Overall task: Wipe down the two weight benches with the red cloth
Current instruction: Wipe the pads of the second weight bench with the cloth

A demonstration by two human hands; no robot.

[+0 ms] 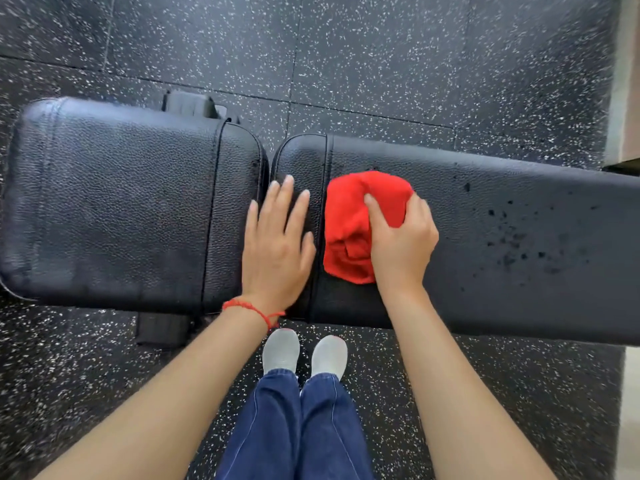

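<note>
Far left, the black seat pad (114,202) of the weight bench lies flat on the speckled rubber floor (381,64). Left hand (277,251), red string bracelet (254,310) at the wrist, is pressed flat across the gap between pads, fingers straight and slightly spread. Just beside it, the red cloth (349,223) sits bunched on the long back pad (519,237), right hand (401,244) clamped on it, fingers curled.

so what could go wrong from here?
1. The dark specks sit right of the red cloth; short strokes by the right hand could miss them.
2. The gap between the pads, partly under the left hand, may go unwiped.
3. The bunched cloth may smear rather than lift dirt.
</note>
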